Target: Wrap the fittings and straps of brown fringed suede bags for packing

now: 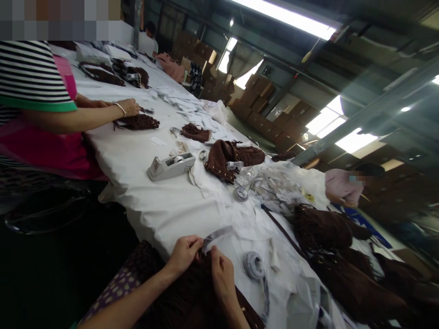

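Observation:
My left hand (183, 253) pinches a thin grey strip (216, 237) of tape or ribbon at its near end. My right hand (221, 274) is closed close beside it, fingers pressed on the dark brown fringed piece (185, 297) lying on my lap at the table edge. The strip runs up and to the right over the white table cover (164, 205). A roll of grey ribbon (254, 265) lies just right of my right hand.
A grey tape dispenser (169, 165) stands mid-table, a brown fringed bag (229, 157) behind it. More brown bags (343, 256) pile at the right. A co-worker in a striped top handles a brown piece (137, 121) at the left. Cardboard boxes (260, 105) stack beyond.

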